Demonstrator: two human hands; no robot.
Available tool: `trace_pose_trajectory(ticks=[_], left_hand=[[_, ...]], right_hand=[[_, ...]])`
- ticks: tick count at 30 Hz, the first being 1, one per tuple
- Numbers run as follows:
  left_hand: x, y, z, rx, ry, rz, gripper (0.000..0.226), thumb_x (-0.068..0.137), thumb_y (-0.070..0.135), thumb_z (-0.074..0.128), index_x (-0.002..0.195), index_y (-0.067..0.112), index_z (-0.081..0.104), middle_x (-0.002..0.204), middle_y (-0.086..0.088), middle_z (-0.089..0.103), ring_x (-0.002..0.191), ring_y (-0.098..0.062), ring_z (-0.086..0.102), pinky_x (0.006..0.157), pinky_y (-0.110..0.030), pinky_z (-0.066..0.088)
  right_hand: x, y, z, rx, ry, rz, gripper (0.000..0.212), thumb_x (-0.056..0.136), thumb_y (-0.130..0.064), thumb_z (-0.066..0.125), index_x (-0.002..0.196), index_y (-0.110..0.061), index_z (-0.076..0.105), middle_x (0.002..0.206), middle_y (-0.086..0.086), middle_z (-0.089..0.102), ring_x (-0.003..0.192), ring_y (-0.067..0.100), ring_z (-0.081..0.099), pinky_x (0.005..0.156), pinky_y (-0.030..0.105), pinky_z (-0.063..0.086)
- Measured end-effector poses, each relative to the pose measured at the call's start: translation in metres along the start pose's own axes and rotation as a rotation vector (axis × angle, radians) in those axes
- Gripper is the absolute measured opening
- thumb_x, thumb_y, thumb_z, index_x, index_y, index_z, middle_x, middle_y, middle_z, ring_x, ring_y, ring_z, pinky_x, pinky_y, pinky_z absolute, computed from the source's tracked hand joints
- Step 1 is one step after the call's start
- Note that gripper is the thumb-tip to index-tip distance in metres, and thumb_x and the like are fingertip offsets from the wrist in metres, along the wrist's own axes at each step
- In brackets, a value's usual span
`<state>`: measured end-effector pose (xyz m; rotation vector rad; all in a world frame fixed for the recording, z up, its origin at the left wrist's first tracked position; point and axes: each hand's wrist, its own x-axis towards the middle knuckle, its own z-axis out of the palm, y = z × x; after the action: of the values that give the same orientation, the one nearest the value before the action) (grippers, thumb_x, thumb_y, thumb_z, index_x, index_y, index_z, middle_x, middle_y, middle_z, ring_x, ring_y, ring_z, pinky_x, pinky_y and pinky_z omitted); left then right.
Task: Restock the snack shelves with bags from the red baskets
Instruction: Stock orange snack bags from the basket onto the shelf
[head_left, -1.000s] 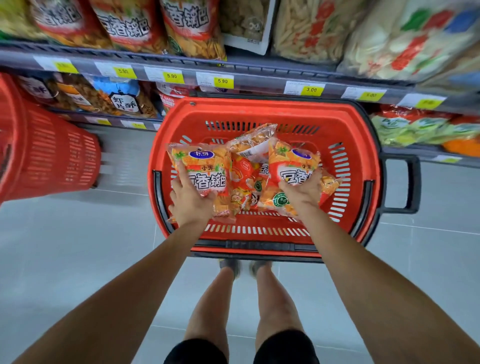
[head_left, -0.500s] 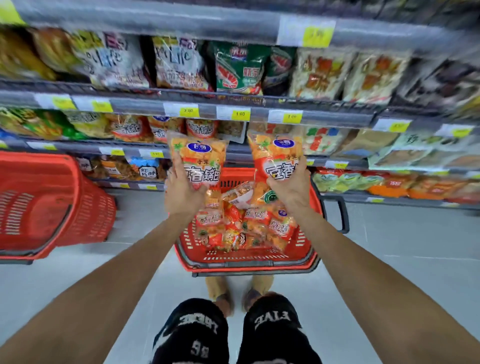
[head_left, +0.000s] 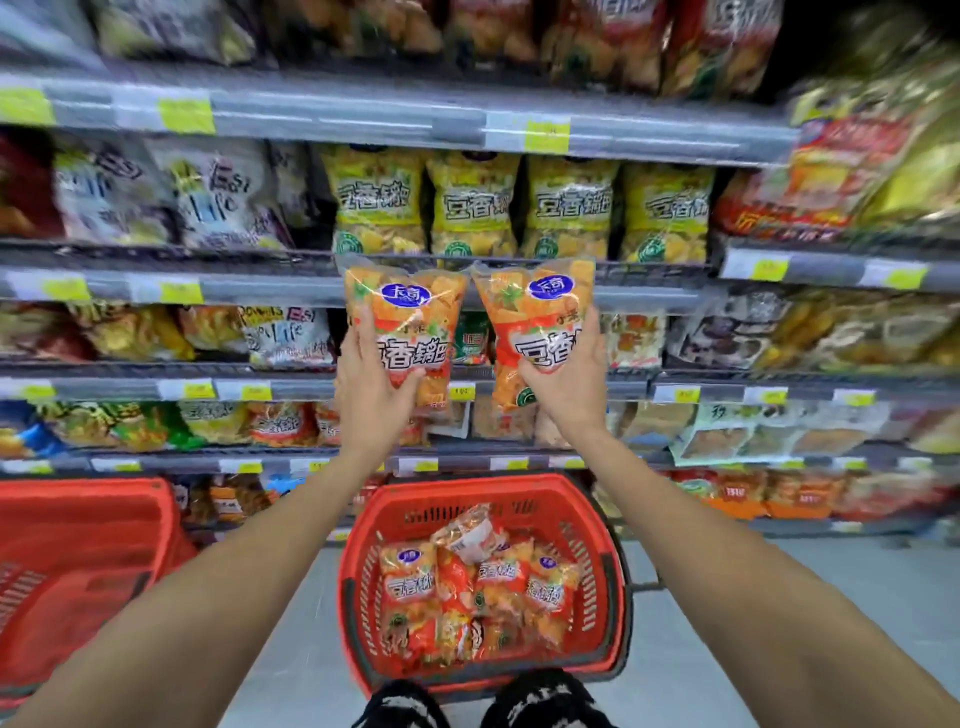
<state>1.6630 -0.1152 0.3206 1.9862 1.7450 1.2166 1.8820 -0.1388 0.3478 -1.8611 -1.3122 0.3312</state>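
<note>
The left hand (head_left: 371, 395) grasps a glossy orange plastic snack bag (head_left: 402, 322) by its lower half, thumb across the front. The right hand (head_left: 569, 387) clasps a matching second orange bag (head_left: 535, 327) the same way, and both bags are upright, side by side, before the grey metal shelf edge (head_left: 291, 288) under a far row of yellow snack bags (head_left: 519, 208). Near the person, a red slotted plastic basket (head_left: 519, 493) holds more orange packets (head_left: 467, 597), and another red basket (head_left: 78, 545) stands to its left.

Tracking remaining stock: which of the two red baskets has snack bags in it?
The middle red basket, low in the centre of view, holds orange bags; the left red basket shows none inside.
</note>
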Motion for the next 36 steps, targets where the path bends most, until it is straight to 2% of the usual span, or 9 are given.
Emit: trace_pose_trajectory(ticks=[5, 7, 10, 15, 21, 29, 33, 35, 36], left_hand=[[0.039, 0.033, -0.031, -0.113, 0.093, 0.030, 0.100, 0.084, 0.041, 0.069, 0.153, 0.027, -0.001, 0.152, -0.008, 0.028, 0.139, -0.027, 0.027, 0.108, -0.053, 0.033], [0.057, 0.049, -0.045, -0.174, 0.123, 0.060, 0.101, 0.082, 0.038, 0.072, 0.153, 0.026, 0.001, 0.154, -0.003, 0.026, 0.141, -0.021, 0.025, 0.114, -0.043, 0.027], [0.088, 0.069, -0.066, -0.239, 0.172, 0.050, 0.103, 0.079, 0.034, 0.076, 0.153, 0.026, 0.006, 0.152, -0.001, 0.029, 0.139, -0.017, 0.027, 0.108, -0.029, 0.022], [0.146, 0.092, -0.099, -0.269, 0.258, 0.009, 0.101, 0.076, 0.042, 0.077, 0.152, 0.023, 0.012, 0.148, 0.001, 0.037, 0.137, -0.020, 0.033, 0.111, -0.041, 0.030], [0.212, 0.113, -0.119, -0.195, 0.328, 0.013, 0.103, 0.076, 0.048, 0.074, 0.153, 0.018, 0.012, 0.155, -0.001, 0.030, 0.141, -0.021, 0.029, 0.114, -0.040, 0.030], [0.289, 0.141, -0.117, -0.068, 0.360, -0.065, 0.101, 0.075, 0.052, 0.070, 0.150, 0.012, 0.018, 0.145, -0.009, 0.042, 0.131, -0.031, 0.040, 0.103, -0.048, 0.039], [0.319, 0.137, -0.102, -0.091, 0.334, -0.126, 0.091, 0.071, 0.060, 0.067, 0.136, 0.004, 0.037, 0.123, -0.013, 0.055, 0.117, -0.034, 0.050, 0.094, -0.048, 0.045], [0.333, 0.129, -0.093, -0.131, 0.293, -0.151, 0.106, 0.066, 0.078, 0.060, 0.133, -0.002, 0.041, 0.115, -0.016, 0.061, 0.110, -0.037, 0.055, 0.090, -0.050, 0.048], [0.340, 0.125, -0.088, -0.158, 0.273, -0.143, 0.115, 0.065, 0.080, 0.059, 0.140, -0.003, 0.034, 0.123, -0.017, 0.059, 0.115, -0.038, 0.054, 0.094, -0.052, 0.046]], right_hand=[[0.025, -0.045, -0.034, -0.039, 0.174, -0.124, 0.106, 0.072, -0.044, 0.076, 0.151, -0.018, 0.010, 0.139, 0.009, 0.039, 0.128, 0.025, 0.039, 0.104, 0.044, 0.041], [0.038, -0.064, -0.045, -0.019, 0.202, -0.126, 0.107, 0.072, -0.047, 0.076, 0.151, -0.023, 0.008, 0.140, 0.007, 0.038, 0.128, 0.024, 0.040, 0.103, 0.044, 0.043], [0.059, -0.095, -0.058, -0.009, 0.249, -0.134, 0.106, 0.071, -0.052, 0.074, 0.150, -0.026, 0.009, 0.136, 0.007, 0.041, 0.124, 0.025, 0.043, 0.099, 0.048, 0.045], [0.098, -0.150, -0.074, 0.010, 0.308, -0.162, 0.104, 0.071, -0.059, 0.068, 0.150, -0.021, 0.013, 0.134, 0.007, 0.046, 0.123, 0.027, 0.045, 0.099, 0.047, 0.042], [0.145, -0.202, -0.073, 0.001, 0.271, -0.184, 0.105, 0.067, -0.064, 0.069, 0.148, -0.021, 0.017, 0.130, 0.009, 0.048, 0.120, 0.030, 0.047, 0.097, 0.051, 0.043], [0.213, -0.250, -0.064, -0.027, 0.242, -0.185, 0.099, 0.070, -0.064, 0.067, 0.147, -0.019, 0.022, 0.134, 0.010, 0.046, 0.123, 0.031, 0.046, 0.099, 0.049, 0.037], [0.237, -0.250, -0.054, -0.018, 0.208, -0.152, 0.100, 0.072, -0.063, 0.068, 0.149, -0.018, 0.021, 0.137, 0.014, 0.044, 0.124, 0.033, 0.046, 0.098, 0.046, 0.043], [0.248, -0.248, -0.046, -0.021, 0.209, -0.148, 0.102, 0.074, -0.063, 0.068, 0.150, -0.019, 0.016, 0.141, 0.015, 0.041, 0.126, 0.034, 0.044, 0.094, 0.046, 0.047], [0.252, -0.247, -0.041, -0.026, 0.210, -0.149, 0.103, 0.075, -0.063, 0.067, 0.151, -0.018, 0.013, 0.143, 0.015, 0.038, 0.129, 0.034, 0.041, 0.094, 0.045, 0.048]])
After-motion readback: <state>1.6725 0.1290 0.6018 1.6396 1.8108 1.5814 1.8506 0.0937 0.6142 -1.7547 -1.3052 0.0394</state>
